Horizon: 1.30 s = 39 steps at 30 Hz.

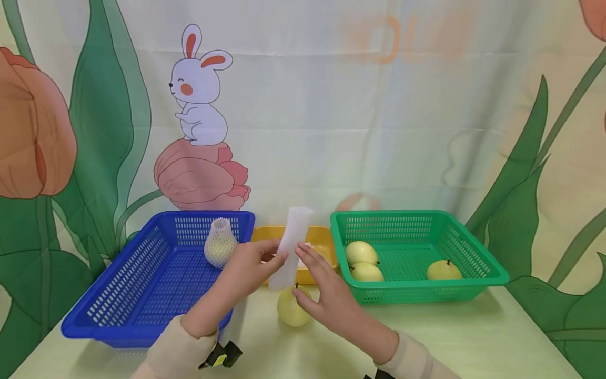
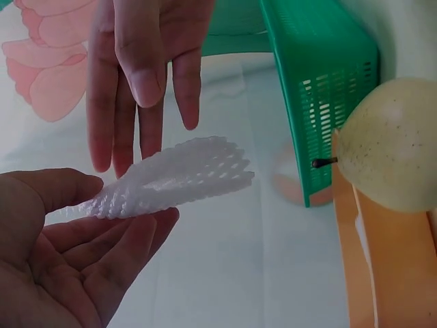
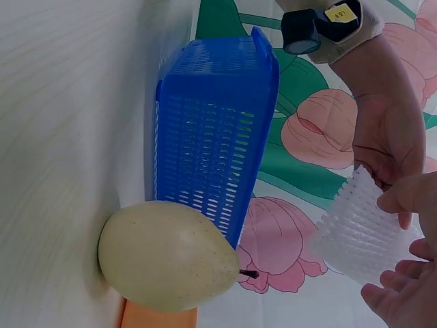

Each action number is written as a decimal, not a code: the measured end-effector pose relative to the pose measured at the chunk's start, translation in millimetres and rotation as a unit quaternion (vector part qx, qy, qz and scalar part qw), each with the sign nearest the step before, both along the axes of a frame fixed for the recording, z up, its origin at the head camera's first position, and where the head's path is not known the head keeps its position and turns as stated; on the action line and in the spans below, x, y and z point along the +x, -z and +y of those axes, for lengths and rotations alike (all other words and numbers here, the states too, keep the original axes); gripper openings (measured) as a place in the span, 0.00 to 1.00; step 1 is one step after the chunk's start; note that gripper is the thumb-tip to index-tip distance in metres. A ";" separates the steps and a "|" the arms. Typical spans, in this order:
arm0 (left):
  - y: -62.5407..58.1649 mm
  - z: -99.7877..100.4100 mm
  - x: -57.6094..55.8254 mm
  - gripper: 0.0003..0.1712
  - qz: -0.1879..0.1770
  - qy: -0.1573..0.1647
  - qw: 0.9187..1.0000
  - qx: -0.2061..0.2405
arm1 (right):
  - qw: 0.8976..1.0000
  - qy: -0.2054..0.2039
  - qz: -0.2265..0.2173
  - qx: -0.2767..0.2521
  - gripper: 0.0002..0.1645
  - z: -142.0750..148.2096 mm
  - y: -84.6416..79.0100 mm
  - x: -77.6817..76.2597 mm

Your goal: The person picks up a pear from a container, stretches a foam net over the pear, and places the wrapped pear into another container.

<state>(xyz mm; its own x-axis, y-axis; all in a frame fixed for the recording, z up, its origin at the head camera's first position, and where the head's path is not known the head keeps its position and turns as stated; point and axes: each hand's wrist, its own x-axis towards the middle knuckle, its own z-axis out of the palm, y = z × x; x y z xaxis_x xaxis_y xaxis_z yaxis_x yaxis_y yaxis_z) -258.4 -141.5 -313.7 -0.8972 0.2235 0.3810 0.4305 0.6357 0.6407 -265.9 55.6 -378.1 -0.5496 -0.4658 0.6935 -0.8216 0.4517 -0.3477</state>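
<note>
A flattened white foam net sleeve (image 1: 294,234) is held upright between thumb and fingers of my left hand (image 1: 251,263). In the left wrist view the foam net (image 2: 181,176) gapes a little at its far end. My right hand (image 1: 331,289) is beside the net with fingers extended; whether its fingertips touch the mesh I cannot tell. A yellow-green pear (image 1: 292,310) stands bare on the table below both hands, stem up. In the right wrist view this pear (image 3: 167,256) is close by, apart from the hands.
On the left, a blue basket (image 1: 113,332) holds a pear in a foam net (image 1: 220,247). The green basket (image 1: 421,285) on the right contains several bare pears (image 1: 444,270). Between them, behind the hands, is an orange tray (image 1: 326,247) with white material inside. A printed curtain hangs behind.
</note>
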 end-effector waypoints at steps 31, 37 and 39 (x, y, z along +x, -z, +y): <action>33.6 3.4 -2.9 0.54 0.030 0.165 0.986 0.014 | 0.960 -0.093 -0.261 -0.046 0.55 8.2 -10.8 -2.8; 38.1 8.5 -1.8 0.45 0.087 0.117 0.989 0.005 | 0.954 -0.105 -0.273 -0.068 0.55 6.8 -12.8 -3.8; 40.1 10.0 -1.8 0.41 0.096 0.103 0.990 0.013 | 0.956 -0.099 -0.266 -0.074 0.53 5.4 -12.2 -4.9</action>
